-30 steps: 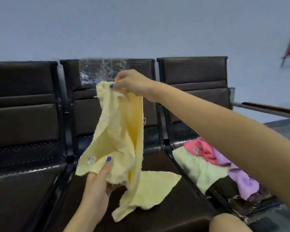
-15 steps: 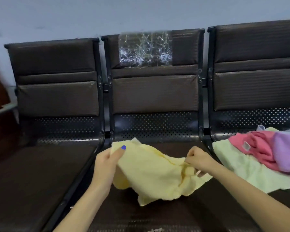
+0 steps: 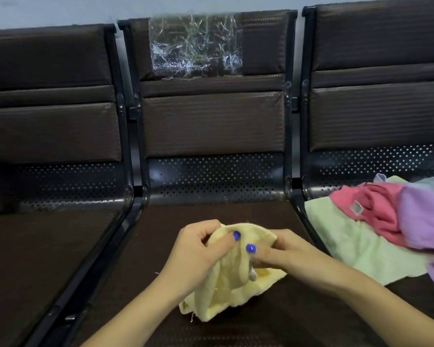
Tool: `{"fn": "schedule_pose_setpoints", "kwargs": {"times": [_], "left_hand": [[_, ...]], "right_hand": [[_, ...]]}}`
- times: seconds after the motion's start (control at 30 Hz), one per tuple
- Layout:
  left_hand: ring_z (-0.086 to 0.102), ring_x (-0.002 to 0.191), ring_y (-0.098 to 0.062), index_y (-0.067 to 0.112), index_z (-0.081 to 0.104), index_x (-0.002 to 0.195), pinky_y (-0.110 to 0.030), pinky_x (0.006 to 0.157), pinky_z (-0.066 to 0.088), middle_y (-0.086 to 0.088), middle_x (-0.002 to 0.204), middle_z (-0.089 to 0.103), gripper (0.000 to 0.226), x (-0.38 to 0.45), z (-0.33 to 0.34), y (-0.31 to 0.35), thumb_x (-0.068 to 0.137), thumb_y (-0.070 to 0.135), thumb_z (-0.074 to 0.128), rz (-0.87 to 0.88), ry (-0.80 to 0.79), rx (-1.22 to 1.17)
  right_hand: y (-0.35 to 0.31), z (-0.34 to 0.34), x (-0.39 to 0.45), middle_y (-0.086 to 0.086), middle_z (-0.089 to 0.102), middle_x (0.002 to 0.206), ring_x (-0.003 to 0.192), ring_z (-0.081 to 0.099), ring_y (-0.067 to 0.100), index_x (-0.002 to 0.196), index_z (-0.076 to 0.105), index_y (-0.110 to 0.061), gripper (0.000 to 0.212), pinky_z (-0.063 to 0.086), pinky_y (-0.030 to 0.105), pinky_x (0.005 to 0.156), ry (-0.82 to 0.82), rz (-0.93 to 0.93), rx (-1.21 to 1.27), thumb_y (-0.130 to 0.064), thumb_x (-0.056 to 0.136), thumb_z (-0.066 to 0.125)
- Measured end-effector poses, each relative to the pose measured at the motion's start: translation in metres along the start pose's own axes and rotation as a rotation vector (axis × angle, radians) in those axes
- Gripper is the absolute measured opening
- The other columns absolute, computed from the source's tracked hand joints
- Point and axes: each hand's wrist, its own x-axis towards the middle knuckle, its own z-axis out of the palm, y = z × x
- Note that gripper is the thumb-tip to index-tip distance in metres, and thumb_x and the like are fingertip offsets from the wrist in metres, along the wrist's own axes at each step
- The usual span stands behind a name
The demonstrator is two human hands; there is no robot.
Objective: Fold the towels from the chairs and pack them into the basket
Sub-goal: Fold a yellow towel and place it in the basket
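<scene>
Yellow towel (image 3: 226, 291): bunched, lying on the middle chair seat (image 3: 211, 216). Left hand (image 3: 198, 254) and right hand (image 3: 283, 254) are both pinching its top edge. Green towel (image 3: 341, 236), pink towel (image 3: 376, 211), purple towel (image 3: 426, 216): lying heaped right of the seat.

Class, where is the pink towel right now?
In the head view, the pink towel lies on the right chair seat, atop the green towel, beside the purple towel.

towel (image 3: 226, 294) on middle seat (image 3: 211, 216), left hand (image 3: 198, 254) and right hand (image 3: 283, 254) on it; towel pile (image 3: 376, 229) on right seat (image 3: 411, 291); left seat (image 3: 43, 246) beside.
</scene>
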Motion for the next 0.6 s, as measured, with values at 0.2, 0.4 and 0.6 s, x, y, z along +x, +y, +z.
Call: {"fn": "schedule_pose_setpoints", "kwargs": {"times": [0.2,0.4,0.6], "left_hand": [[0.040,0.060,-0.004,0.012,0.056,0.066,-0.022,0.059,0.033,0.008,0.061,0.045,0.049,0.004,0.008,-0.009,0.072,0.061,0.059,0.040,-0.135,0.131],[0.035,0.054,0.000,0.018,0.054,0.066,-0.014,0.055,0.029,0.014,0.056,0.042,0.031,0.004,0.014,-0.008,0.084,0.043,0.058,-0.101,-0.343,0.099],[0.036,0.053,-0.001,0.014,0.067,0.075,-0.015,0.050,0.028,0.008,0.058,0.046,0.042,0.012,-0.002,-0.008,0.080,0.056,0.062,-0.088,-0.276,0.105]], "right_hand": [[0.001,-0.013,0.003,0.000,0.074,0.083,0.083,0.068,0.008,0.077,0.075,-0.020,0.038,0.047,0.018,0.080,0.356,-0.051,0.042,-0.038,0.087,0.043],[0.008,-0.033,0.007,0.006,0.071,0.072,0.075,0.069,0.016,0.071,0.065,-0.013,0.038,0.051,0.030,0.070,0.707,0.011,0.172,-0.025,0.100,0.042],[0.037,-0.078,0.007,0.008,0.061,0.093,0.088,0.058,0.024,0.087,0.059,-0.018,0.019,0.049,0.043,0.082,1.093,0.193,0.401,-0.028,0.099,0.049]]}}
